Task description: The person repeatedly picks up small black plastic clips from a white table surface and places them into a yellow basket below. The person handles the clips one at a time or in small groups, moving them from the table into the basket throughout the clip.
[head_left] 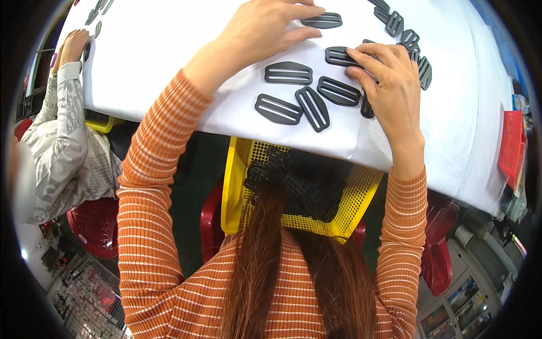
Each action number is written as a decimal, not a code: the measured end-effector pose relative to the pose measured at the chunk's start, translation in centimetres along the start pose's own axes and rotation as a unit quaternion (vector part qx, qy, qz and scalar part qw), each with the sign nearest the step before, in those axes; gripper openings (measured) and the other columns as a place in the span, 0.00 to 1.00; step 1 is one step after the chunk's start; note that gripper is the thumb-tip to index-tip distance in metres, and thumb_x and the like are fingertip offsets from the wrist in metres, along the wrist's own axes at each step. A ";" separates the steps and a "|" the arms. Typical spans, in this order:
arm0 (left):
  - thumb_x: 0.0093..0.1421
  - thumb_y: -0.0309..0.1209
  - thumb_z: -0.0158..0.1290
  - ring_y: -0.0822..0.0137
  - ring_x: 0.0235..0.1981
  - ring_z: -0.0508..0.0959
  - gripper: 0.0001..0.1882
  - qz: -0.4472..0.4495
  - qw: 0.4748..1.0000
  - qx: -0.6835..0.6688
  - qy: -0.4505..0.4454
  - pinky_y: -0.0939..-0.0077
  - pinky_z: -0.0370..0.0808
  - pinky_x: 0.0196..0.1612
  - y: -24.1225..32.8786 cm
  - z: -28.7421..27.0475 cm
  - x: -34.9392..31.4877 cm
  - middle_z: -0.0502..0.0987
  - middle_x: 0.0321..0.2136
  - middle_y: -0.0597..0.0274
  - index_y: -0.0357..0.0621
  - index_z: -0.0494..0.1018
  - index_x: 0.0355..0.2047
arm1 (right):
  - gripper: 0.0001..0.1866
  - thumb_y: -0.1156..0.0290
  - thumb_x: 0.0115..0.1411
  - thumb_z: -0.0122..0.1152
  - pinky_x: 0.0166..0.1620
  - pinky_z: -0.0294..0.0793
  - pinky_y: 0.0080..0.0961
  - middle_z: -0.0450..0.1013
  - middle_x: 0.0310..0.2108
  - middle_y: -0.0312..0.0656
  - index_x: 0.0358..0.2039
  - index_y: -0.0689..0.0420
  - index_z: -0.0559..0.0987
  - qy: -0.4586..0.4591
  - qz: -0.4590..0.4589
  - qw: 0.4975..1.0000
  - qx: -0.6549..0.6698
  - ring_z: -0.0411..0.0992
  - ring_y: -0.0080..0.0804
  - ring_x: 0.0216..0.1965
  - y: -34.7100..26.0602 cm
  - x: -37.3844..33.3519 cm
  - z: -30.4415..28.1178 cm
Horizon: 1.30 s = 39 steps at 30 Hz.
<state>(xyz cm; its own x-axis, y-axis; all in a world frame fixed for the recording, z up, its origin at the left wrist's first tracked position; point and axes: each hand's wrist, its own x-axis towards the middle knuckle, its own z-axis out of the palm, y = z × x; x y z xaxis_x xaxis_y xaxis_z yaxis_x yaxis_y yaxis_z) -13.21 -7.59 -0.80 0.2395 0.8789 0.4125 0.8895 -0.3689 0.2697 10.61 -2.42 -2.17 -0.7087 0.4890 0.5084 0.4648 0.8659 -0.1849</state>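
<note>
My left hand point(262, 28) reaches over the white-covered table with thumb and fingers apart, around the left end of a flat black strap slider buckle point(326, 21). A fingertip overlaps that buckle's upper edge. My right hand point(392, 85) has its fingers bent over the right end of another black slider buckle point(339, 56), the thumb below it. Between my hands and the table's near edge lie several similar two-slot buckles, among them a tilted one point(312, 109) and a level one point(288, 73). One more point(367, 106) is partly hidden by my right hand.
A row of black buckles point(410, 39) runs along the right of the white tablecloth point(451, 135). Below the near edge, a yellow basket point(361, 195) holds many black pieces. Another person's hand point(73, 46) is at the far left. A red basket point(511, 144) stands right.
</note>
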 end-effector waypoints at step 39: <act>0.49 0.36 0.66 0.63 0.44 0.73 0.13 0.144 0.973 -0.158 -0.085 0.68 0.74 0.48 3.1 0.0 -2.0 0.80 0.40 0.67 0.54 0.86 0.37 | 0.15 0.66 0.52 0.71 0.37 0.69 0.32 0.74 0.33 0.37 0.40 0.57 0.82 -0.056 0.184 0.980 -0.044 0.75 0.35 0.34 -4.0 -4.3 -3.8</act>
<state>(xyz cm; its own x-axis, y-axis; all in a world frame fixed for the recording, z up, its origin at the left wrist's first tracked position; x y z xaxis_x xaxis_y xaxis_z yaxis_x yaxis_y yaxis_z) -10.90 -10.47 -0.77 0.5453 0.7530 0.3683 0.6181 -0.6580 0.4302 13.83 -8.36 -0.43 -0.5363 0.7787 0.3256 0.7401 0.6193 -0.2621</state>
